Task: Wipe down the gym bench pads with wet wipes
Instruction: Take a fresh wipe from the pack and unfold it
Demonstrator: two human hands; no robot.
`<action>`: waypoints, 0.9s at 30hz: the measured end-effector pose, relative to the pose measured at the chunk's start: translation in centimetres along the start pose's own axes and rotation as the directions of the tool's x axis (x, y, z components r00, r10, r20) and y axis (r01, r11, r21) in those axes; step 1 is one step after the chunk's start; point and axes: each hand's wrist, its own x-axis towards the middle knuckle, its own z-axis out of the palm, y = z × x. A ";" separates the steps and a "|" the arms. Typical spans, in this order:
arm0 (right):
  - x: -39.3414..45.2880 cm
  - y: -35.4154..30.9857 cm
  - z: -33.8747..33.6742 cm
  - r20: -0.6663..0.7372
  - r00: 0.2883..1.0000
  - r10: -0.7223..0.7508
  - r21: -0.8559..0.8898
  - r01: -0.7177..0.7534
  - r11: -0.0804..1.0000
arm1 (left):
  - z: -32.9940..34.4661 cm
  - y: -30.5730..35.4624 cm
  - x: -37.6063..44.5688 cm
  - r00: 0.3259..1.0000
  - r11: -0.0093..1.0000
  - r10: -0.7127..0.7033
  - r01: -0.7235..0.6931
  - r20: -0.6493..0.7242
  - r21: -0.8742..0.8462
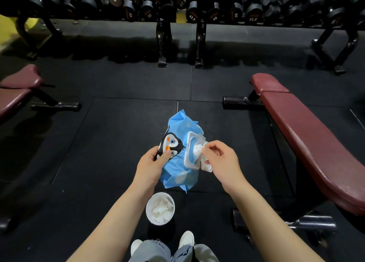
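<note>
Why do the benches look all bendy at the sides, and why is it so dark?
Head view: the wide-angle lens curves the right bench and left bench near the edges; dim light leaves the floor and dumbbell rack murky, while the blue wipes pack and both hands in the middle look bright and sharp.

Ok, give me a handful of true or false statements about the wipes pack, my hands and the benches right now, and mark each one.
1. The left hand grips the blue wipes pack. True.
2. The pack's flip lid is closed. False: it is open, and a wipe pokes out.
3. The right hand pinches the wipe at the opening. True.
4. The white cup on the floor is full of water. False: it holds crumpled white wipes.
5. The maroon bench lies to the person's left only. False: one is at the right, another at the left edge.
</note>
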 end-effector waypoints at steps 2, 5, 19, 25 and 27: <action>0.1 -0.2 -0.2 0.003 0.999 0.039 0.034 -0.039 0.999 | 0.1 0.0 -0.1 1.000 1.000 -0.005 0.005 -0.007 -0.020; 0.2 -0.5 -0.4 0.027 0.994 0.104 0.093 -0.106 0.990 | 0.3 0.1 -0.3 1.000 0.999 -0.013 0.013 -0.003 -0.052; 0.0 -1.1 -1.8 0.167 0.977 0.131 0.143 -0.155 0.978 | 0.2 0.7 -0.8 0.998 0.989 -0.052 0.055 0.026 -0.140; -0.6 -0.5 -1.3 -0.012 0.993 -0.116 -0.062 0.115 0.991 | -0.1 0.4 -0.5 0.999 0.989 -0.038 0.035 -0.022 -0.147; -1.0 -0.1 -1.0 0.033 0.989 -0.145 -0.135 0.148 0.980 | -0.1 0.1 -0.4 0.999 0.989 -0.044 0.039 -0.028 -0.143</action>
